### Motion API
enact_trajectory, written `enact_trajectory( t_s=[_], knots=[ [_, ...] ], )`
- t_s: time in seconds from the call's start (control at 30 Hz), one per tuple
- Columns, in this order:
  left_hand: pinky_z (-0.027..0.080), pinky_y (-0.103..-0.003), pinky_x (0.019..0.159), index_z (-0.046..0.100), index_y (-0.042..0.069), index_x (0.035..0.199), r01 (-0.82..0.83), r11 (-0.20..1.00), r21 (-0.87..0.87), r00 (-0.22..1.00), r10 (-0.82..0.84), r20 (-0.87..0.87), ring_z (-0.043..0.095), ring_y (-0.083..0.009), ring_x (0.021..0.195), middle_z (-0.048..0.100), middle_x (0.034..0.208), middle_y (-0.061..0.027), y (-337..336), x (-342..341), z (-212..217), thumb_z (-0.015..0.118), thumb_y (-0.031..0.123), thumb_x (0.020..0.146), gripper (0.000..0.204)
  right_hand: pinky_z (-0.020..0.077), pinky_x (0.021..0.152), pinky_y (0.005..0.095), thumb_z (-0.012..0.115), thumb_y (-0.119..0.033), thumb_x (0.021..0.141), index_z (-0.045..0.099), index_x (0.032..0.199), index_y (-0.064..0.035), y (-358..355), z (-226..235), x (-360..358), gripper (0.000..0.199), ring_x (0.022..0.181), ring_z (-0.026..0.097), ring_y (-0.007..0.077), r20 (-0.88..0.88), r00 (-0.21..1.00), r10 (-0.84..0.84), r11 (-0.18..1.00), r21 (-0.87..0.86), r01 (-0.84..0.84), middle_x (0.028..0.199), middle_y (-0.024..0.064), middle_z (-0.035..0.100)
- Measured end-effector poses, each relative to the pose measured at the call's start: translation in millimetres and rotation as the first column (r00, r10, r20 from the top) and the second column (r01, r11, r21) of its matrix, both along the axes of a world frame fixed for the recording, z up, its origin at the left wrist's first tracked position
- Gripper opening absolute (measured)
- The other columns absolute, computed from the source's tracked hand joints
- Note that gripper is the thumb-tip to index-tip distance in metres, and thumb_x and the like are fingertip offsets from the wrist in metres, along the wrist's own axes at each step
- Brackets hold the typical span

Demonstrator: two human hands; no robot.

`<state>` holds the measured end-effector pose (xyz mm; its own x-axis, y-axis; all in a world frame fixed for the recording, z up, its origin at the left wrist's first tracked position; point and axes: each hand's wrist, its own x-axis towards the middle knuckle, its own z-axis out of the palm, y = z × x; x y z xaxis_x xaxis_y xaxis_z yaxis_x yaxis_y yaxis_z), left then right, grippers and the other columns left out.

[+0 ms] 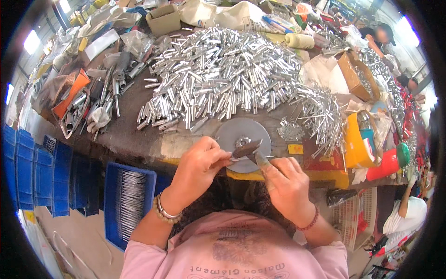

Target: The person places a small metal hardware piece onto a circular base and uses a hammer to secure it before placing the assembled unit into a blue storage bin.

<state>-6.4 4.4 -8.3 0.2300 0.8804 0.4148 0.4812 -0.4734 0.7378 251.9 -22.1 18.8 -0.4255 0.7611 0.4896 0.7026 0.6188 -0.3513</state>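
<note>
A small silver metal piece point(233, 159) is held at the left hand point(197, 162), its grip drawn in to a pinch between thumb and fingertips. A dark, flat, pointed tool point(247, 148) is held by the right hand point(288, 183), whose grip is closed in on the tool's near end, with the other fingers curled. Whether the metal piece and the tool are touching cannot be told. Both are held over the near part of a round grey disc point(226, 135), at whose middle a metal hub point(242, 140) is partly hidden by the tool. The disc is set at the near edge of the worktop point(179, 146). Beyond it, a broad heap of short silver tubes point(227, 74) is spread; to its right, a tangle of thin metal pins point(320, 116) is piled, with a smaller cluster of metal bits point(290, 130) beside the disc. Farther right, a cut yellow container point(355, 144) and a red bottle with a green end point(388, 163) are seen. On the left, an orange piece point(70, 94) is laid among bags and dark tubes. Below the worktop, a blue crate point(110, 190) is filled with silver rods point(130, 200), with stacked blue bins point(42, 172) alongside.
</note>
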Motion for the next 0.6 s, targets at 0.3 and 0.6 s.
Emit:
enact_trajectory(
  t_s=[0.3, 0.6],
  knots=[
    [0.055, -0.042, 0.073, 0.078, 0.004, 0.103, -0.012, 1.0, 0.0, 1.0, 0.012, -0.008, 0.068, -0.0325, 0.086, 0.065, 0.094, -0.0114, -2.7, -2.4, 0.7, 0.087, 0.0, 0.086, 0.019, 0.0582, 0.068, 0.0369, 0.08, 0.004, 0.087, 0.078, 0.132, -0.0077, -11.1, 21.8, 4.4, 0.046, 0.08, 0.071, 0.029, -0.227, 0.974, -0.009, 1.0, 0.016, 0.013, 0.107, 0.0115, 0.074],
    [0.054, -0.043, 0.074, 0.078, 0.004, 0.103, -0.002, 1.0, 0.024, 1.0, 0.002, -0.004, 0.068, -0.0333, 0.086, 0.064, 0.094, -0.0123, -0.8, -3.1, -1.1, 0.086, 0.001, 0.086, 0.019, 0.0563, 0.063, 0.0411, 0.074, 0.003, 0.087, 0.079, 0.124, -0.0111, -10.7, 17.4, -2.6, 0.04, 0.075, 0.069, 0.0277, 0.067, 0.998, 0.007, 1.0, -0.012, -0.007, 0.089, 0.0078, 0.062]
  ],
)
